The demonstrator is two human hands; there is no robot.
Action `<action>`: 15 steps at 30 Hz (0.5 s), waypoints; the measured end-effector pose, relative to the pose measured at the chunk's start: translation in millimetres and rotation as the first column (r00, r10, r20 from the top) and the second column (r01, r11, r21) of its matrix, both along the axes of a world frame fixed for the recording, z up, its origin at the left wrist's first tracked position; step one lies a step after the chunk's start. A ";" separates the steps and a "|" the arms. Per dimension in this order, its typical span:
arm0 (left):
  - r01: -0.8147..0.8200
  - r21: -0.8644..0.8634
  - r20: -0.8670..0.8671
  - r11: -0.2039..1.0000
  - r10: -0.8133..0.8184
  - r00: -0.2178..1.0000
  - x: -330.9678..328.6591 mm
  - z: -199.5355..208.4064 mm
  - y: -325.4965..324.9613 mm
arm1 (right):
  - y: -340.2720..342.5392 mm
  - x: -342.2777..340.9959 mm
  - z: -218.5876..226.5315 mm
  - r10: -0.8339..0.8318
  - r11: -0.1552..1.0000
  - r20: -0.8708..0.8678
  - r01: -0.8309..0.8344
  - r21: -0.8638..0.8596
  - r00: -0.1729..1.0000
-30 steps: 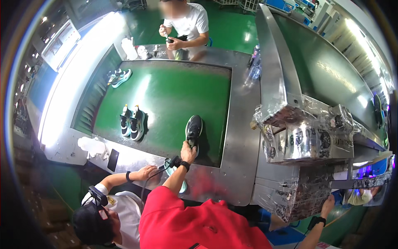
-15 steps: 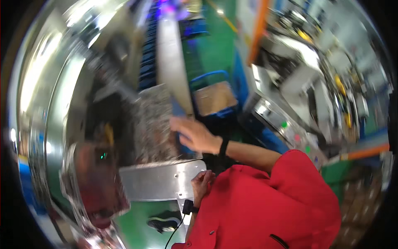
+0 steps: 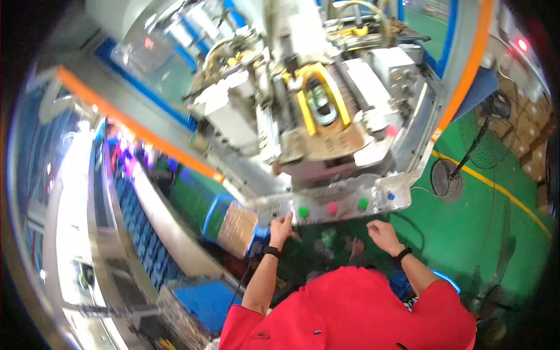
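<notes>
My left hand [image 3: 281, 229] is at the left end of a metal control panel [image 3: 318, 201], its thumb side up against the panel's lower edge, beside a green button [image 3: 303, 212]. Its fingers look curled, with nothing visible in them. Lower right of another green button [image 3: 363, 203], my right hand [image 3: 384, 236] hangs apart from the panel with its fingers loosely curled and holding nothing I can see. A red button [image 3: 332, 208] sits between the green ones. Behind the panel, a machine has a yellow U-shaped part [image 3: 344, 96] around a shoe-like piece [image 3: 324, 105].
Orange-edged machine frame posts [image 3: 137, 137] stand on both sides. A blue crate with a brown cardboard piece [image 3: 236, 227] is left of the panel. Farther left runs a conveyor [image 3: 143, 233]. A standing fan [image 3: 449, 175] is on the green floor at right, with stacked cartons [image 3: 531, 140] behind.
My view has swung right, from the metal bench and conveyor to the machine. My right hand has left the grey block-like surface; both hands are now near the button panel.
</notes>
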State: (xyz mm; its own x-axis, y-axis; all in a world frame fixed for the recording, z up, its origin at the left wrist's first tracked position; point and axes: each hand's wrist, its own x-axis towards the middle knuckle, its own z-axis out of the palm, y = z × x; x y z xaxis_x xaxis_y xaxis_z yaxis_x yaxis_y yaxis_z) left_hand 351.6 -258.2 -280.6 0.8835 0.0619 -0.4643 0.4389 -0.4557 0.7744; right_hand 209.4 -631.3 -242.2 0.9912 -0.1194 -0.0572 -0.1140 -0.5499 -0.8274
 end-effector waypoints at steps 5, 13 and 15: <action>0.181 0.554 -0.049 0.813 -0.185 0.981 50.6 -5.3 -108.2 | -97.9 -65.9 -56.9 -0.269 0.961 -0.141 0.276 0.031 0.953; 0.570 0.630 -0.406 0.527 -0.403 0.821 90.2 -6.2 -130.7 | -144.9 -157.7 -164.0 -0.654 0.717 -0.260 0.692 0.089 0.711; 0.625 0.562 -0.502 0.542 -0.377 0.779 100.5 -2.3 -136.2 | -142.7 -157.5 -141.5 -0.642 0.648 -0.360 0.730 0.217 0.677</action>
State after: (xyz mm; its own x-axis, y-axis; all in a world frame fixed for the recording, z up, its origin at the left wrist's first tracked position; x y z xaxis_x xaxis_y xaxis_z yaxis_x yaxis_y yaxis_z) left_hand 452.1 -394.5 -282.9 0.6983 0.0493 -0.7141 0.1040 -0.9940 0.0331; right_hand 51.9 -774.0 -383.7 0.5781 -0.6906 -0.4347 -0.5562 0.0563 -0.8291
